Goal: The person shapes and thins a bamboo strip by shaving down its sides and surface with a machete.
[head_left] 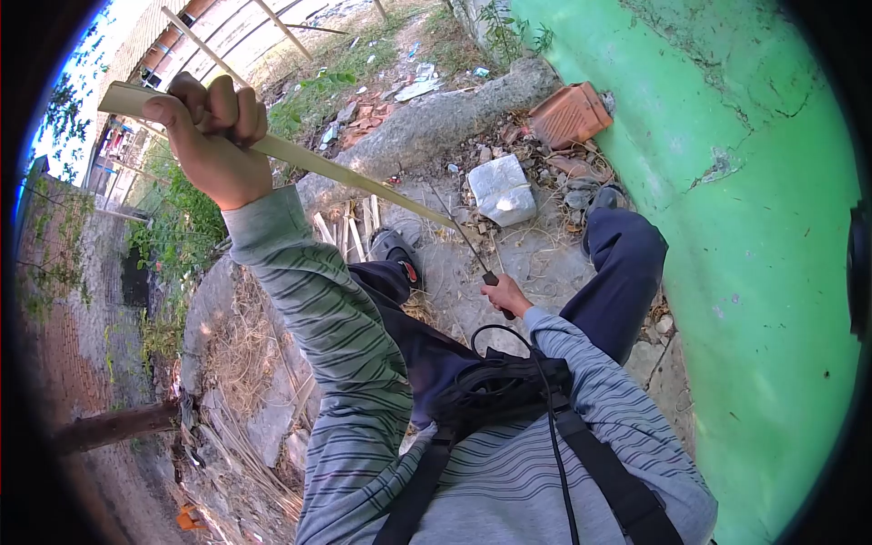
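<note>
My left hand [216, 136], raised at the upper left, is wrapped round a long pale bamboo strip [350, 177]. The strip slopes down to the right, its far end near the ground. Low in the middle, my right hand [509, 296] grips the dark handle of a knife [476, 253]. Its thin blade points up and left, passing close to the strip's lower end; whether they touch I cannot tell. A whitish block [502, 191] lies on the ground just beyond the blade. Several split bamboo pieces [350, 227] lie beside my left shoe [395, 254].
A green wall [754, 254] rises along my right side. An orange hollow brick [570, 115] rests against its base, with rubble around it. A low stone ridge [445, 113] runs ahead. Dry stalks [245, 436] and a wooden log [118, 427] are to the left.
</note>
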Motion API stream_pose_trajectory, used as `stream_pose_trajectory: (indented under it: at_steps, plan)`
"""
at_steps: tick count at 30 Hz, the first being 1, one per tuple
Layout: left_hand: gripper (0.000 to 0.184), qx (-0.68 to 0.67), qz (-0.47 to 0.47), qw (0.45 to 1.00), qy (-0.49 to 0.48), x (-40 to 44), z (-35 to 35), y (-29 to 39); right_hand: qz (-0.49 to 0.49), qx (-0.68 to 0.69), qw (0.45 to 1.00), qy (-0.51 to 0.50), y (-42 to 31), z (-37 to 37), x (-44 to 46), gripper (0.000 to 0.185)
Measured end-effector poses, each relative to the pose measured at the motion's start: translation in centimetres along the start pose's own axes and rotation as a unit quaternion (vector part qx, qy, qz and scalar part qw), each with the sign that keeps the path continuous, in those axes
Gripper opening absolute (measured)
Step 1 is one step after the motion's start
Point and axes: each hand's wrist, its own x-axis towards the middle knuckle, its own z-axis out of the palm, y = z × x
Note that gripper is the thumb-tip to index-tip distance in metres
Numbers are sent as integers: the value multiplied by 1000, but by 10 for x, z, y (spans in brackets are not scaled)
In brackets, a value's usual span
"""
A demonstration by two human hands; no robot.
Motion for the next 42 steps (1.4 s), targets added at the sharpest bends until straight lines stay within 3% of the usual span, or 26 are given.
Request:
stream_pose_trajectory:
  at_steps: [2, 3, 7, 9, 10, 12, 17, 20, 22, 26, 28, 29, 30, 32, 36, 38, 40, 42]
  plan:
    - [55, -12, 1, 1000, -11, 0, -1, 1, 73, -68, 993, 58, 34, -11, 13, 26]
    - [53, -21, 0, 1000, -11, -1, -2, 4, 111, -35, 992, 43, 60, -21, 26, 28]
    - [56, -19, -22, 1000, 4, -2, -7, -4, 142, -82, 984, 67, 55, -21, 18, 25]
    - [56, -22, -21, 1000, 8, 0, -10, -5, 141, 93, 986, 15, 48, -9, 18, 19]
    - [56, -22, -21, 999, 12, 0, -10, -5, 141, 93, 985, 16, 46, -8, 15, 19]
    - [56, -23, -23, 999, 7, -1, -8, -6, 181, 261, 947, -43, 39, -6, 12, 11]
    - [52, -54, -36, 997, -30, -1, -4, -5, 195, 421, 873, -149, 8, 1, 8, 16]
    - [52, -44, -31, 998, -28, -1, 2, -7, 121, 359, 911, -162, -16, 7, -4, 18]
    - [52, -36, -19, 999, -29, 0, 6, -7, 16, 150, 987, -58, -17, 7, -7, 18]
    - [52, -34, -25, 998, -40, -1, 11, -7, 68, 23, 997, 10, 50, -10, 17, 16]
    - [52, -56, -31, 997, -36, 0, 10, -6, 174, 6, 984, 47, 54, -19, 13, 17]
    - [52, -56, -28, 997, -38, 0, 9, -7, 162, -87, 979, 84, 54, -24, 14, 17]
    - [53, -52, -31, 997, -40, -2, 13, -7, 159, -87, 980, 83, 53, -22, 19, 17]
    - [53, -46, -36, 997, -40, -4, 12, -6, 181, 89, 979, 41, 58, -17, 23, 19]
    - [54, -48, -31, 998, -33, 1, 12, -9, 173, 144, 974, 5, 65, -14, 13, 20]
    - [55, -41, -29, 998, -29, 0, 12, -8, 168, 111, 980, 12, 64, -19, 12, 20]
    - [55, -36, -31, 999, -24, 0, 12, -7, 30, -203, 977, 64, 79, -24, 29, 21]
    - [56, -36, -30, 999, -24, 0, 10, -8, 56, -126, 989, 58, 55, -14, 14, 22]
